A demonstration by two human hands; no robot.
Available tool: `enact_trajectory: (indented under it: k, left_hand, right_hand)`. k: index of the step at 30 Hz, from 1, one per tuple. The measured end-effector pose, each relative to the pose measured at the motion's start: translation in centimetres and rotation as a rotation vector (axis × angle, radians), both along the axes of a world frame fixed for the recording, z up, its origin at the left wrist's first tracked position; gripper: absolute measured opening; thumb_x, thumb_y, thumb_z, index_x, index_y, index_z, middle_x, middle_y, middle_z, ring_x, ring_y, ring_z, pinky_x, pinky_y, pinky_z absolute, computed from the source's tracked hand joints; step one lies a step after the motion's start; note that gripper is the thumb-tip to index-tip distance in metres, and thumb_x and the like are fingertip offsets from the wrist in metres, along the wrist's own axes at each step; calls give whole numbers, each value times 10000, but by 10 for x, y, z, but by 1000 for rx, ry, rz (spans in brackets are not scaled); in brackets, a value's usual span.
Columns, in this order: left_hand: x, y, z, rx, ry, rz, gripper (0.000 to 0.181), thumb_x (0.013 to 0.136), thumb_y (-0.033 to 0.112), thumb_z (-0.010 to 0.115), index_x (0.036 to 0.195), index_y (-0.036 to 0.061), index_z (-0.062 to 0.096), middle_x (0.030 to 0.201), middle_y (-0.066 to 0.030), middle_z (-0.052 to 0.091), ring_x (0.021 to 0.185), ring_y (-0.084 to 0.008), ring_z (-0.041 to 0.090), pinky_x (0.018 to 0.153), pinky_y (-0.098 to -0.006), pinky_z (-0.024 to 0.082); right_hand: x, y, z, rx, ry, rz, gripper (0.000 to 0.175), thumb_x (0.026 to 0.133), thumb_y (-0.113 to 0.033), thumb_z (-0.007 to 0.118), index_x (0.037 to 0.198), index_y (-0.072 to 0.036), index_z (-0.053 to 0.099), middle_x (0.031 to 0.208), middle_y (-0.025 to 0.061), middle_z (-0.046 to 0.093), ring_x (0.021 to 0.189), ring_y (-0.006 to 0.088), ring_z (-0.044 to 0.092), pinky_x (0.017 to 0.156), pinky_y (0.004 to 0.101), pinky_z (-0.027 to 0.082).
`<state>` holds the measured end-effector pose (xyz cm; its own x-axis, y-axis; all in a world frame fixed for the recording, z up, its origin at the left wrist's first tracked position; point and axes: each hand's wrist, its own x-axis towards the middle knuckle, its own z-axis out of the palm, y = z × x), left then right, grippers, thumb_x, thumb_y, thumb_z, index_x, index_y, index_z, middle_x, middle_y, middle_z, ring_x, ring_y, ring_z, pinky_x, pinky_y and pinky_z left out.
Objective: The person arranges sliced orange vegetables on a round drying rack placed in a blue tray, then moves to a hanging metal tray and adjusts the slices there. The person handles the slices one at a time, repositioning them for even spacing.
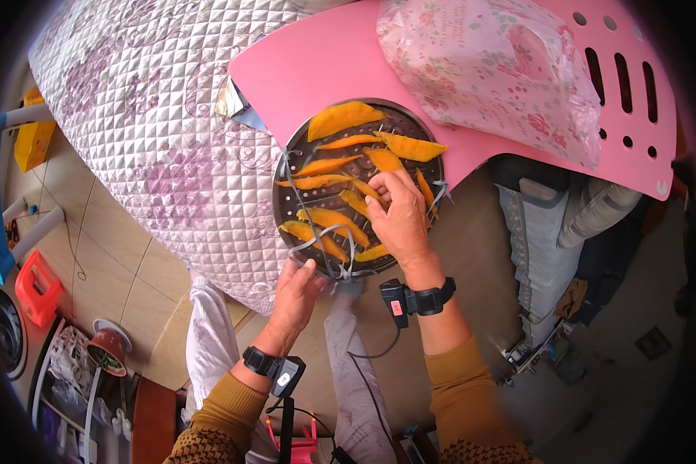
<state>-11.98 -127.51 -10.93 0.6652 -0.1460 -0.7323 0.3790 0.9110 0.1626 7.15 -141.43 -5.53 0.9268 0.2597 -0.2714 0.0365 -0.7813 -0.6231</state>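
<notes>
A round dark perforated tray [348, 200] is before me, overlapping the edges of the pink tabletop and the quilt in view. Several orange slices, seemingly pumpkin or sweet potato, lie spread over it, a broad slice [345, 119] near its far rim. My right hand [400, 214] is over the tray, thumb and fingers pinching a narrow slice [364, 187]; the fingers partly hide it. At the near left rim, my left hand [298, 287] grips the tray, thumb uppermost. Grey cord [304, 203] is tied to the rim and runs loosely across the slices.
A floral plastic bag [493, 81] lies on the pink tabletop [313, 58], which has slots at its right. A quilted bedspread [151, 127] covers the left side. Below are tiled floor [110, 232], a plant pot [107, 351] and a red plastic container [37, 287]. Cables hang from both wrist devices.
</notes>
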Motion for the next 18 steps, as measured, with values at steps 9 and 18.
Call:
enact_trajectory:
  k: [9,18]
  left_hand:
    - [1,0,3,20,4,7,390,1100,200,572,1465,99,480,1428,-78,616,1254,-219,631,1011,-423,517]
    - [0,2,2,19,1,-5,387,1099,199,575,1460,89,487,1429,-71,611,1244,-215,629,1019,-420,517]
  right_hand:
    - [61,-25,24,-166,-412,228,273,771,80,694,1020,-24,656,1003,126,620,1008,358,617,887,462,516]
    - [104,-18,-7,-264,-800,511,232,788,55,711,1000,-36,688,976,75,600,966,287,622,851,430,523]
